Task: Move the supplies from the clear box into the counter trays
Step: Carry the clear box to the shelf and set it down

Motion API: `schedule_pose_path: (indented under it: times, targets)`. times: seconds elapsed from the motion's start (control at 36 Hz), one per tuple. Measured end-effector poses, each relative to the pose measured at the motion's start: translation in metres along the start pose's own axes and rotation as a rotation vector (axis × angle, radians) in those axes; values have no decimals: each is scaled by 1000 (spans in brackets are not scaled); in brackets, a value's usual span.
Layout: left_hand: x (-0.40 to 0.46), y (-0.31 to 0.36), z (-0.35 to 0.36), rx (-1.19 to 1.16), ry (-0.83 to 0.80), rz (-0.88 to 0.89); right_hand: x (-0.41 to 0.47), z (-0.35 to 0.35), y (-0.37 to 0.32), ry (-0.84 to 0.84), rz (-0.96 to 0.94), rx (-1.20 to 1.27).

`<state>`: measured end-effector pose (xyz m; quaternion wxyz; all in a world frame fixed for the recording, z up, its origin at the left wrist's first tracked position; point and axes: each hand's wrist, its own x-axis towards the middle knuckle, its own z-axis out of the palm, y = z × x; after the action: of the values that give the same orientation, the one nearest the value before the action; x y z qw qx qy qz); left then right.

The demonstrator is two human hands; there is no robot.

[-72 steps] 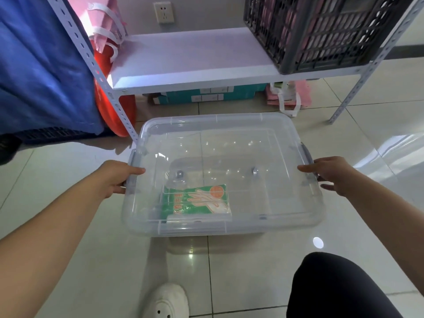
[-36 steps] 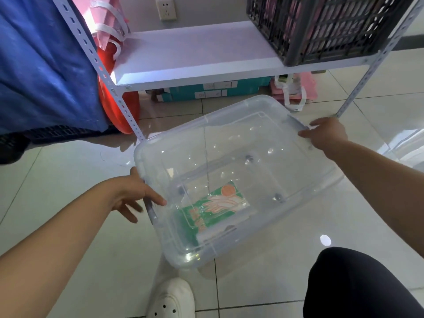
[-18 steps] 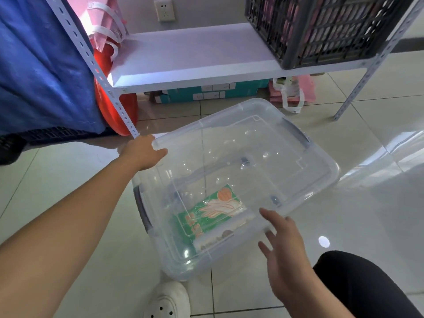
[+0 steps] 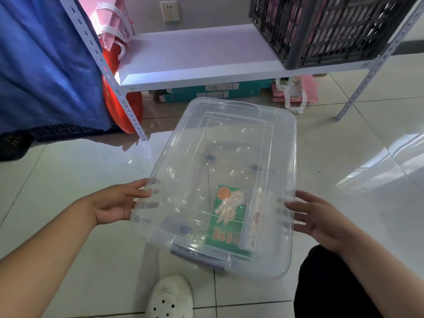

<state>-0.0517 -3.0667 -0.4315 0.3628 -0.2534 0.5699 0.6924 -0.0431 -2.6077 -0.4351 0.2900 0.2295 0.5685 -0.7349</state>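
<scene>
**Two hands at the sides of one clear box on a tiled floor**

One clear box (image 4: 231,171) with its lid on sits on a pale tiled floor (image 4: 68,171), seen from above, its short end with a grey latch handle (image 4: 197,257) nearest the viewer. Inside it lies one green packet (image 4: 227,216) printed with a picture of gloves, flat on the bottom near the front right corner. A second, narrow pale item (image 4: 253,221) lies just beside the packet on its right; what it is cannot be told.

The left hand (image 4: 119,203) is spread open against the box's left wall, fingertips touching the plastic. The right hand (image 4: 319,219) is spread open at the right wall, fingers touching or nearly touching it. Neither hand is closed around anything.

Behind the box stands one metal shelf unit with a white shelf board (image 4: 195,53). One dark slatted crate (image 4: 325,28) sits on that board at the right. One blue cloth (image 4: 41,65) hangs at the left. One white shoe (image 4: 169,299) shows at the bottom edge.
</scene>
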Motion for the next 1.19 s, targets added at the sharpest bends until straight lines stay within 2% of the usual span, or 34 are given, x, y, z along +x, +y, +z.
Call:
schedule_pose_path:
  times: [0.08, 0.28, 0.44, 0.58, 0.81, 0.94, 1.08, 1.19]
  targets:
    - [-2, -14, 6, -54, -94, 32, 0, -8, 5, -154, -22, 46]
    - [-29, -14, -1, -30, -191, 131, -11, -11, -1, -300, -99, 88]
    - [-73, 7, -20, 77, -299, 292, -38, 5, -24, -436, -296, 65]
    - [-100, 40, -28, 59, -406, 452, -50, 23, -61, -487, -435, 35]
    - [-100, 91, -17, 100, -195, 636, -21, 50, -159, -481, -496, -112]
    - [-91, 118, 0, 15, -166, 688, 6, 64, -207, -485, -523, -199]
    - [-75, 149, 30, -152, -38, 684, 33, 84, -244, -325, -442, -31]
    - [-71, 162, 46, -230, 77, 671, 37, 93, -252, -299, -483, 96]
